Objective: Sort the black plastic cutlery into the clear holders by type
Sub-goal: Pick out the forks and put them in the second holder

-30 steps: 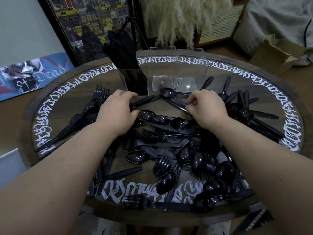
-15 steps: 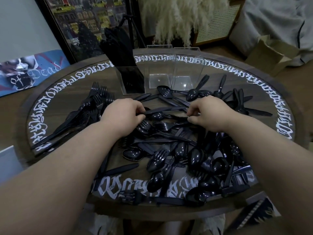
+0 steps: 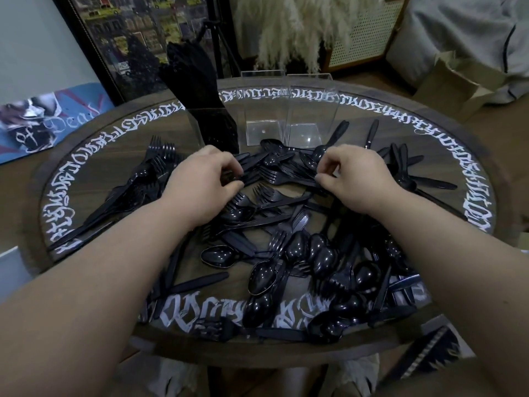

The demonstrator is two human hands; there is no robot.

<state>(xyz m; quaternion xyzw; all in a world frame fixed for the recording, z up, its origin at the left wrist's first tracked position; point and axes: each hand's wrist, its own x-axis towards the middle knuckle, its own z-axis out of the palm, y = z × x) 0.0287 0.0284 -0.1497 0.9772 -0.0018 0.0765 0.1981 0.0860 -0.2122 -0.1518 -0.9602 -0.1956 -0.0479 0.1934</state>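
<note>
Both hands are working in the heap of black cutlery [image 3: 286, 242] that is lying across the round surface [image 3: 446, 156]. The left hand [image 3: 200, 181] is curling its fingers [image 3: 229, 170] over a few black handles near the heap's far edge, pinching them. The right hand [image 3: 360, 179] is pinching a thin black handle between thumb and fingers [image 3: 326, 174], just in front of the holders. Three clear holders are standing side by side at the far side: the left holder [image 3: 213, 126] is packed with upright black pieces, while the middle holder [image 3: 263, 110] and right holder [image 3: 310, 116] are showing only their clear bases. A bunch of forks [image 3: 148, 179] is lying left of the left hand.
</note>
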